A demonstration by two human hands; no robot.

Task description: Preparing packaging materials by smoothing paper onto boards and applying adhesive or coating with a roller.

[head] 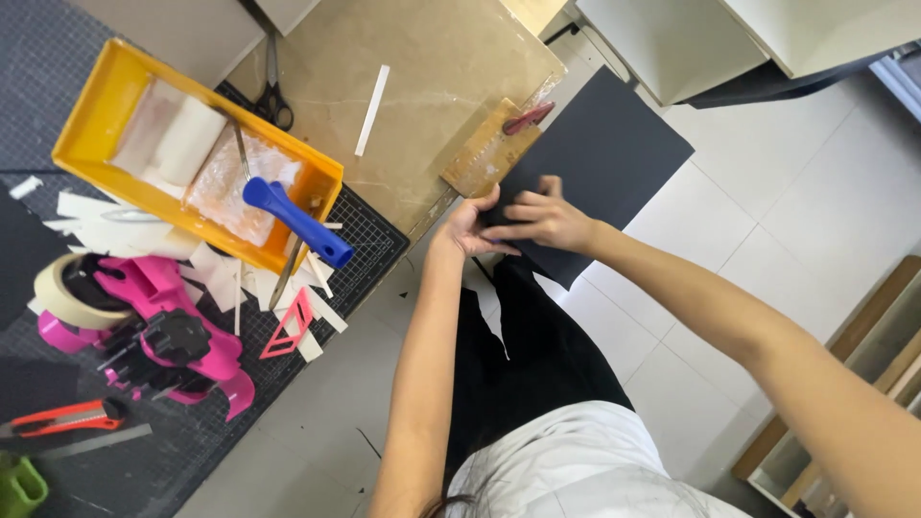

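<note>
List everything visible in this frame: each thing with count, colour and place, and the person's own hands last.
black sheet: 1, black, lying partly over the brown board's right edge, under both hands
brown board: 1, tan, top centre
wooden ruler block: 1, light wood, at the board's right edge
white strip: 1, white, on the board
scissors: 1, black handles, top, left of the white strip
yellow tray: 1, yellow, upper left
blue-handled tool: 1, blue, over the tray's corner
tape dispenser: 1, pink, left
utility knife: 1, orange, lower left
paper scraps: several, white, below the tray
left hand: at the sheet's edge
right hand: flat on the sheet
</note>
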